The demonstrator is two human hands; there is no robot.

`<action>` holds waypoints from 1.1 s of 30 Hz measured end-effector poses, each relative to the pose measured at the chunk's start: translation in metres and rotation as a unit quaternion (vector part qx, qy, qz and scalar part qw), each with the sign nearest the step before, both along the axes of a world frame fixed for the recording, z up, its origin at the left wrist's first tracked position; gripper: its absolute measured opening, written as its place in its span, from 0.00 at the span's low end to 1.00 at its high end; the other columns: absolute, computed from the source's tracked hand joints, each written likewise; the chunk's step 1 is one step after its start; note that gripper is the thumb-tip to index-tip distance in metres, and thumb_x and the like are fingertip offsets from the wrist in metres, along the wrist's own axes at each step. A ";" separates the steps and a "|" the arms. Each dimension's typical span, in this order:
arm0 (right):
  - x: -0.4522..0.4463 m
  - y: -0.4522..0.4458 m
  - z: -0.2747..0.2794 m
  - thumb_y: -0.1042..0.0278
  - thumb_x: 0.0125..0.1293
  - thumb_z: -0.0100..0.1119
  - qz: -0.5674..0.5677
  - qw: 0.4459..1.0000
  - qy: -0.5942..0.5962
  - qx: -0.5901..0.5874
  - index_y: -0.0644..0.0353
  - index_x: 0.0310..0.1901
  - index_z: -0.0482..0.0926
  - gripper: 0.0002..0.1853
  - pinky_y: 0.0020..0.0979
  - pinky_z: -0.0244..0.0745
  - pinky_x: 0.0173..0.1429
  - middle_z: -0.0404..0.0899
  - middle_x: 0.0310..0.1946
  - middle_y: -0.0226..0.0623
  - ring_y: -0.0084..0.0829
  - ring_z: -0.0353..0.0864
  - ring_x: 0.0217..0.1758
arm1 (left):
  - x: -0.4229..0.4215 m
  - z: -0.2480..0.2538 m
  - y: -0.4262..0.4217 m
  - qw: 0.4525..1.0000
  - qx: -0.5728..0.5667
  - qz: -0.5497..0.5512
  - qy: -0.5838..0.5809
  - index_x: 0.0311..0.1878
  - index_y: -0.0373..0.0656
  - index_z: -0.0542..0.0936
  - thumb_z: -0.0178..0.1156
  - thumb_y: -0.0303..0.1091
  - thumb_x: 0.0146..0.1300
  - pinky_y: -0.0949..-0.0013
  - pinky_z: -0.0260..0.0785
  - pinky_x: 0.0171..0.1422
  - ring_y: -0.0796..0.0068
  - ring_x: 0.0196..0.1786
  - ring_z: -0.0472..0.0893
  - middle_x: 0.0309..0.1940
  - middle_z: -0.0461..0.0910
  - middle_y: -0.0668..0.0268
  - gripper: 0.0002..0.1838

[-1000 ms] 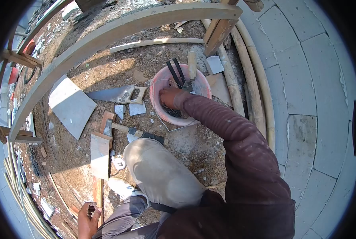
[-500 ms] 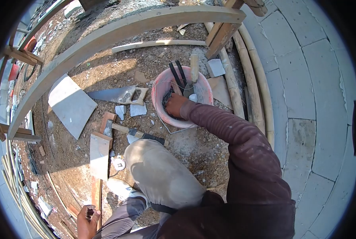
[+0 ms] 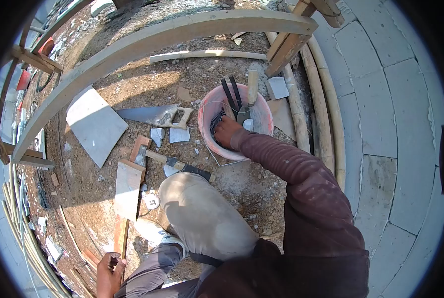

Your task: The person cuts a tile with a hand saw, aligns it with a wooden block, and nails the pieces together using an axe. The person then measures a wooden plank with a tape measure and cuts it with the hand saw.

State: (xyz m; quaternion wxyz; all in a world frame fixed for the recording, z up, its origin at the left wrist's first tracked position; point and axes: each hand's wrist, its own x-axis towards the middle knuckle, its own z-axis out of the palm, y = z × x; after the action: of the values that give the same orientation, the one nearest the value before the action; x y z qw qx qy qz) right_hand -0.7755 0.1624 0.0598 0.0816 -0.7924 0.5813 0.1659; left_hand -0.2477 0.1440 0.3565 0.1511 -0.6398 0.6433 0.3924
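My right hand (image 3: 227,133) reaches down inside a pinkish bucket (image 3: 206,136). Its fingers are hidden among thin dark pieces that look like nails (image 3: 217,119). Beside it in the bucket stand two black handles (image 3: 230,93), a trowel with a pale wooden handle (image 3: 252,87) and a white chunk. At the lower left, my left hand (image 3: 109,274) is closed, thumb near the curled fingers, next to a wooden strip (image 3: 121,236). Whatever it may hold is too small to make out.
A handsaw (image 3: 155,115), a hammer (image 3: 175,164), a tape measure (image 3: 151,201) and a large pale tile (image 3: 95,126) lie on the dirt. A wooden beam (image 3: 172,32) crosses above. Bamboo poles (image 3: 325,109) run along the grey paving (image 3: 371,109).
The view has shifted slightly, so the ground objects appear a little farther right. My right hand stays inside the bucket, and my left hand keeps its closed pose.
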 end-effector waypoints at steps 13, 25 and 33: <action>0.018 -0.008 0.001 0.64 0.71 0.51 -0.080 0.991 0.048 0.099 0.51 0.47 0.89 0.15 0.41 0.63 0.65 0.89 0.49 0.36 0.33 0.85 0.57 | -0.042 0.022 -0.016 0.993 -0.066 -0.083 0.043 0.46 0.34 0.79 0.71 0.39 0.65 0.62 0.74 0.44 0.62 0.36 0.82 0.33 0.81 0.55 0.18; -0.029 -0.017 0.030 0.69 0.56 0.66 -0.257 0.876 -0.398 0.095 0.61 0.32 0.82 0.06 0.40 0.80 0.44 0.88 0.35 0.42 0.37 0.89 0.39 | -0.031 0.004 -0.027 0.994 -0.017 -0.098 0.047 0.49 0.35 0.79 0.68 0.34 0.68 0.70 0.73 0.44 0.79 0.36 0.78 0.33 0.80 0.67 0.15; -0.063 0.012 0.041 0.72 0.69 0.58 -0.470 0.566 -0.636 0.233 0.62 0.41 0.76 0.04 0.25 0.85 0.31 0.88 0.41 0.44 0.28 0.90 0.32 | -0.035 0.009 -0.030 0.994 -0.020 -0.101 0.045 0.49 0.34 0.78 0.69 0.35 0.68 0.70 0.72 0.45 0.78 0.36 0.78 0.34 0.80 0.66 0.16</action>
State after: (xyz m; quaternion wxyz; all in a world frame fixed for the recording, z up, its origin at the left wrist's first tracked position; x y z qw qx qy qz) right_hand -0.8386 0.1747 0.1009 0.6785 -0.2623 0.6108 -0.3127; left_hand -0.2830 0.1136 0.3658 0.1472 -0.5563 0.7185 0.3906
